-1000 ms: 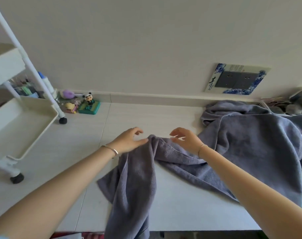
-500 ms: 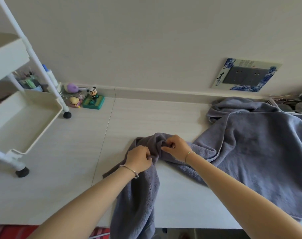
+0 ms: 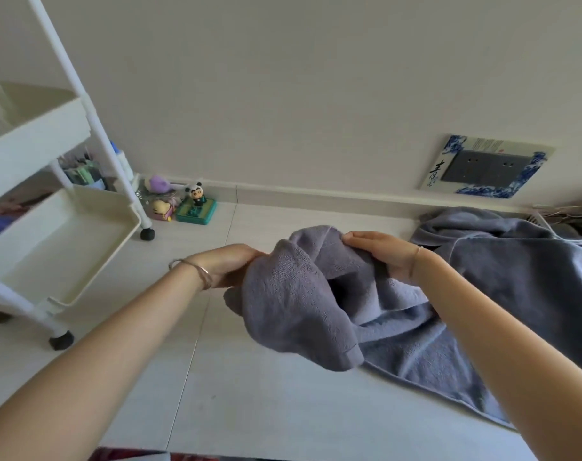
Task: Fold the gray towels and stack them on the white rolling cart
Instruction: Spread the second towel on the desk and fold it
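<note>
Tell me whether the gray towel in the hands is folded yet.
Not folded. The gray towel hangs bunched between the left hand and right hand, both gripping it, the rest trailing rumpled on the table.

Crumpled gray towel (image 3: 299, 304), one end raised, right of white rolling cart (image 3: 98, 264).

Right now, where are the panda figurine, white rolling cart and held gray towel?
panda figurine (image 3: 196, 194), head view, its head.
white rolling cart (image 3: 60, 247), head view, lower tray's floor.
gray towel (image 3: 296, 307), head view, hanging fold.
</note>
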